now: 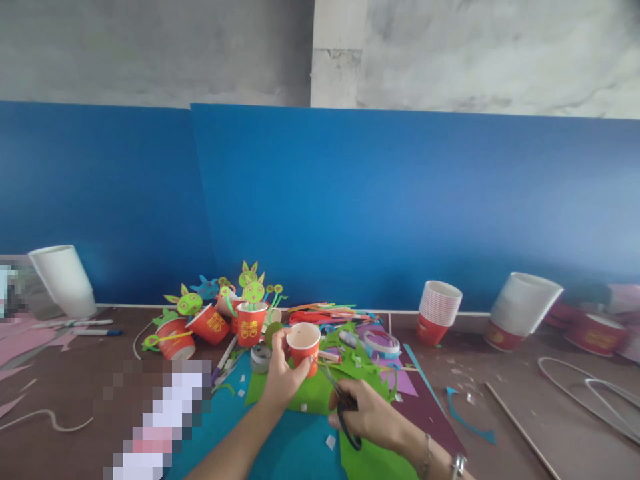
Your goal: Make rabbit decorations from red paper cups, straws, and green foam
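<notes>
Bare forearms (245, 430) are slanting over the brown worktop (100, 373) — the left grip (284, 375) is pinching a red, pale-lined paper cup (306, 345) above bright green paper (270, 392), the right grip (367, 410) is holding black-handled metal scissors (331, 377) beside it — and close work is calling for short snips, left thumb (301, 370) well clear.

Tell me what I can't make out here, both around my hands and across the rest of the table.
Head view:
- Scissors: tips too small and blurred to tell whether they pierce the cup; the right hand hides part of the handles.
- Left hand: some fingers hidden by the cup.
- Pixelated patch: covers what lies beneath.
- Stick: near end cut off by the bottom edge.
</notes>
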Action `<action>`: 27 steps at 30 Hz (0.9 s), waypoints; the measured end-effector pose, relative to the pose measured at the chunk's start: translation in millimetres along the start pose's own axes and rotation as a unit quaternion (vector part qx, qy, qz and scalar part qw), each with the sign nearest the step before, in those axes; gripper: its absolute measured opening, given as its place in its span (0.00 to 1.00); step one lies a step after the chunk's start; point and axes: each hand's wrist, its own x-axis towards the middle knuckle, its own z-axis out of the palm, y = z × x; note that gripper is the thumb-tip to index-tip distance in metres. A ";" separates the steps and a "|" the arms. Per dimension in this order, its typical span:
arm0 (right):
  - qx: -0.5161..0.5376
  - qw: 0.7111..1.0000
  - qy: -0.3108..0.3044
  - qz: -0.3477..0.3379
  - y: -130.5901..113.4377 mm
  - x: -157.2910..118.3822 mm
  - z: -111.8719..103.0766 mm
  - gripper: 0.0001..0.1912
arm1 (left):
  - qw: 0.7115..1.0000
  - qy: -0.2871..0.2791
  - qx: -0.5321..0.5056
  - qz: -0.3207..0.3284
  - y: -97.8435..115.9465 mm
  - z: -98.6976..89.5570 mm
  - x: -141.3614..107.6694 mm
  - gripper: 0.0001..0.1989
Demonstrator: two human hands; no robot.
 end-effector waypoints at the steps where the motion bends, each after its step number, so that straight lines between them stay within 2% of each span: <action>1: 0.003 1.000 -0.001 0.001 0.2 0.1 0.0 0.08 | 1.000 -0.007 -0.006 -0.005 0.8 -0.1 -0.1 0.25; 7: 0.002 1.000 0.005 -0.002 -0.1 -0.1 -0.2 0.07 | 0.999 -0.033 -0.010 -0.009 2.4 -0.8 -0.5 0.23; 15: 0.008 1.000 0.014 0.005 8.7 4.3 4.9 0.07 | 0.997 -0.038 0.061 0.032 -5.1 -4.4 1.6 0.11; 27: 0.021 1.000 0.018 -0.004 9.6 4.2 8.4 0.07 | 0.996 -0.006 0.076 0.049 -17.1 -4.6 1.1 0.14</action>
